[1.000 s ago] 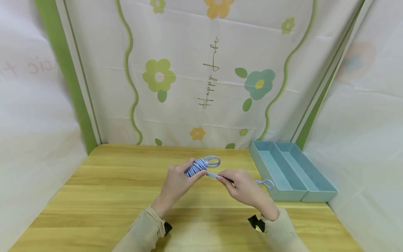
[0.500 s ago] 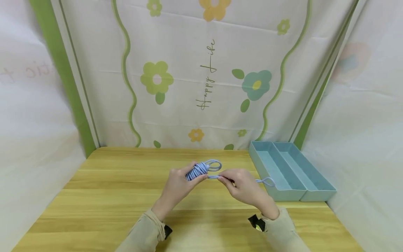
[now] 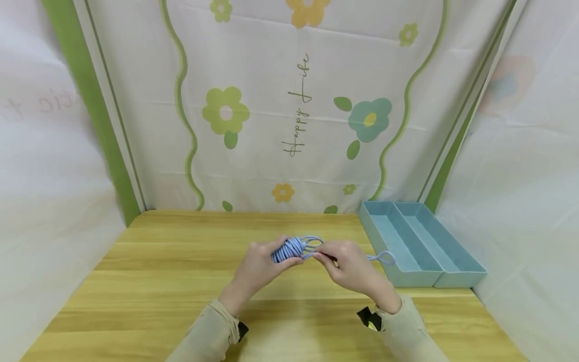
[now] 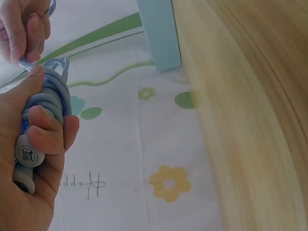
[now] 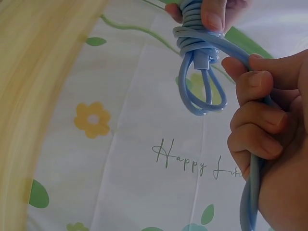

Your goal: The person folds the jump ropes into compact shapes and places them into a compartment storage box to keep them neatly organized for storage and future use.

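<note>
A light blue cord point(image 3: 289, 249) is wound tightly into a bundle. My left hand point(image 3: 259, 265) grips that bundle, thumb on the near side. Two grey round-capped end pieces point(image 4: 30, 151) of the cord lie in the left palm in the left wrist view. Small loops point(image 5: 202, 96) stick out of the bundle's free end, seen in the right wrist view. My right hand point(image 3: 352, 264) pinches the doubled cord just right of the bundle, its other fingers curled round it. Past this hand, the cord's looped tail point(image 3: 384, 257) hangs out, overlapping the blue tray in the head view.
A light blue two-compartment tray point(image 3: 409, 277) stands at the back right of the wooden table point(image 3: 181, 281). White flower-printed curtains point(image 3: 262, 151) enclose the table at the back and both sides.
My left hand has moved slightly right and nearer with the bundle, shortening the cord between the hands. The bundle's loops now reach the right hand's fingertips. The right hand has hardly moved.
</note>
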Motion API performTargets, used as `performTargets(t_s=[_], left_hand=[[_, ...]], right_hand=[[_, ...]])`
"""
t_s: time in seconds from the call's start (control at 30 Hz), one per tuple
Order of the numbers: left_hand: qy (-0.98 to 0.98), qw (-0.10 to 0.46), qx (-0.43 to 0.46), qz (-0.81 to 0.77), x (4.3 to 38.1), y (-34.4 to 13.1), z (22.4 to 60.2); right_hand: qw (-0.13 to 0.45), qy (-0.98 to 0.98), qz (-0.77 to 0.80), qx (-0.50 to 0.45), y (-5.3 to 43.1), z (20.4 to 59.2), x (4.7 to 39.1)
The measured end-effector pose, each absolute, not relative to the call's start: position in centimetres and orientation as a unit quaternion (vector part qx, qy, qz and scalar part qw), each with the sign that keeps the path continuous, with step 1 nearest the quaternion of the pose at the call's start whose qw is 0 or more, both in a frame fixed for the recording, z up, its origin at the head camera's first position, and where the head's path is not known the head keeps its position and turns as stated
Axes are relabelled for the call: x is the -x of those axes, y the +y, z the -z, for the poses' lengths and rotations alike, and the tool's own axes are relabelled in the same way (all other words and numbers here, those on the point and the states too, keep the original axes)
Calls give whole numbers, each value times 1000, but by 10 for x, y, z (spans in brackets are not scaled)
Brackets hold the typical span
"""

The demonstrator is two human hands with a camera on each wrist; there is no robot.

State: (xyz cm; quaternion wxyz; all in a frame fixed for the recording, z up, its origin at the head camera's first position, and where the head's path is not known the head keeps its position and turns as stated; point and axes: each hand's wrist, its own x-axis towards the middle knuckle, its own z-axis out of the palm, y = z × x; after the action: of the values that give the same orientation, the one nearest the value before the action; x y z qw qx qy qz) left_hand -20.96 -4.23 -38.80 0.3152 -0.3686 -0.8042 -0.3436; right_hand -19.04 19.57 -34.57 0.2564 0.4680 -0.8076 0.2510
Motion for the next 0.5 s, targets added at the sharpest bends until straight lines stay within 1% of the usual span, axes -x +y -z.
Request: performTargets(t_s=[0.2, 0.5], left_hand=[[-814, 318, 376, 308, 206, -38, 392], [-821, 315, 390, 273, 201, -36, 392]], right_hand=[[255, -806, -232, -482, 188, 346, 188], [225, -807, -246, -487, 183, 351, 188]])
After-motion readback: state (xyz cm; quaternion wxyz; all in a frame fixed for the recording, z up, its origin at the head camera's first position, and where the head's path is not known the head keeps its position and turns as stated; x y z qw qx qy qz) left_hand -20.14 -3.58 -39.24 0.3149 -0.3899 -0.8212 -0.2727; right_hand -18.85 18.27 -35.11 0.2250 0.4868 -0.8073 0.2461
